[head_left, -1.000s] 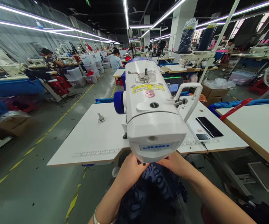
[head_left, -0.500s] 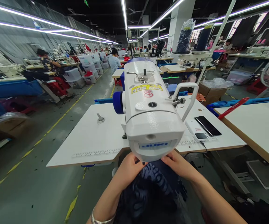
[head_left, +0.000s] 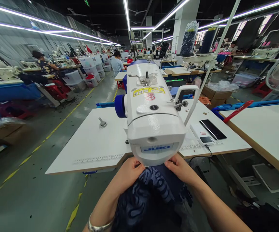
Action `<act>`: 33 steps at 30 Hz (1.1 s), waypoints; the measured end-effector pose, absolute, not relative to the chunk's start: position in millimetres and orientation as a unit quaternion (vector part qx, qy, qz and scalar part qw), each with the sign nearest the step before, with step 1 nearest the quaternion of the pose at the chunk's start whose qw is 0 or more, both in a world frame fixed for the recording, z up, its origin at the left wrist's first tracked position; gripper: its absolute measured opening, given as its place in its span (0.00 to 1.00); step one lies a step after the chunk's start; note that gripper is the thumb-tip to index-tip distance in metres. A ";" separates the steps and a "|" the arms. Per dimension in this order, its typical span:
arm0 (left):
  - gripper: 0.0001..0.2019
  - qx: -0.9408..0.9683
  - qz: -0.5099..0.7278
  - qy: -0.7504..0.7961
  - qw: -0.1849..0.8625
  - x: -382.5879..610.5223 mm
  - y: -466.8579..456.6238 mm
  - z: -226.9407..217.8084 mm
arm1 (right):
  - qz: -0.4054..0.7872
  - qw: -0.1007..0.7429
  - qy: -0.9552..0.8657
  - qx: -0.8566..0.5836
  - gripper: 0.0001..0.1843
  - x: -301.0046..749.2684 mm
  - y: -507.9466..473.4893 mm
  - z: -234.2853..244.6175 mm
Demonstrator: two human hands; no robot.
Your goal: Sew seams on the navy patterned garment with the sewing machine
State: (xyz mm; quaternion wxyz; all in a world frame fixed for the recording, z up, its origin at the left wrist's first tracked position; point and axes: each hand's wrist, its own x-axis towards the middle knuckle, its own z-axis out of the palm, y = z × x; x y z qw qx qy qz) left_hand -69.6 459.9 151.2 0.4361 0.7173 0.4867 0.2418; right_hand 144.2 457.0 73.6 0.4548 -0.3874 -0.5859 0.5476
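A white sewing machine (head_left: 155, 129) stands in front of me, its head end turned towards me. Dark blue patterned fabric (head_left: 144, 196) hangs from under that end and down over my lap. My left hand (head_left: 129, 170) is closed on the fabric's left edge, thumb towards the machine. On the other side, my right hand (head_left: 178, 167) pinches the plain dark part, its fingertips partly behind the machine head. The needle and presser foot are hidden by the machine.
Right of the machine lie a black phone (head_left: 212, 129) and a white control box (head_left: 201, 133) on the white table (head_left: 81, 138). A grey round-based piece (head_left: 102, 122) sits at left. A red-handled thing (head_left: 238, 110) leans on the neighbouring table. A person (head_left: 117, 62) sits farther off.
The whole view has shifted slightly, so the machine appears a little farther left. Both hands keep hold of the fabric, and its patterned folds near the left hand have moved slightly.
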 end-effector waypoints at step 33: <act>0.14 0.706 0.270 0.461 0.465 -69.3 459.5 154.4 | 0.555 0.476 -0.545 -0.410 0.09 141.1 457.2 68.1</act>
